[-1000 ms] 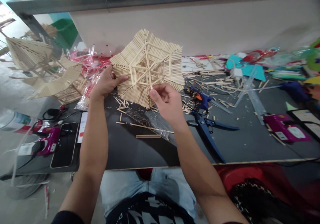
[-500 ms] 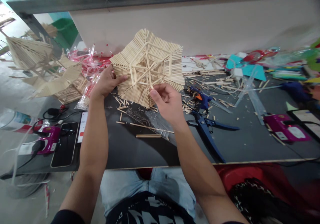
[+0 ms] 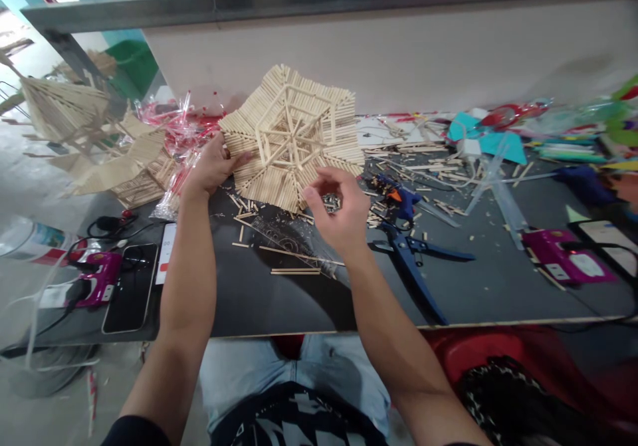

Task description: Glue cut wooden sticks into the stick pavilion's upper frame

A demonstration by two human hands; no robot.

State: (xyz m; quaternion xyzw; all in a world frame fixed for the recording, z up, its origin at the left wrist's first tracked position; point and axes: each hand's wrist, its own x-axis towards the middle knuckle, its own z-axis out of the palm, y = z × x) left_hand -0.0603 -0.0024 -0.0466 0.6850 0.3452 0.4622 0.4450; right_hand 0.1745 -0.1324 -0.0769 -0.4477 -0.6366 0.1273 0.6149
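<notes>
A six-pointed roof-like panel (image 3: 294,139) of thin wooden sticks is held up above the table, its ribbed frame facing me. My left hand (image 3: 212,165) grips its left edge, thumb on the near face and the other fingers behind. Just off the lower right edge is my right hand (image 3: 341,203), thumb and fingers curved apart with a gap between them and nothing visible inside. Beneath the panel, a clear plastic ruler-like strip (image 3: 284,241) and loose sticks (image 3: 295,271) lie on the dark table (image 3: 249,306).
Blue-handled cutters (image 3: 411,266) and a blue glue gun (image 3: 401,197) lie to the right among stick scraps. A stick model (image 3: 114,147) stands at left near red-and-clear plastic packs (image 3: 179,120). Phones (image 3: 130,286) and purple power sockets (image 3: 565,254) sit at both sides.
My right hand has let go of the panel's lower edge and drawn slightly right and down, its fingers parting. The panel has tilted a little, still in my left hand.
</notes>
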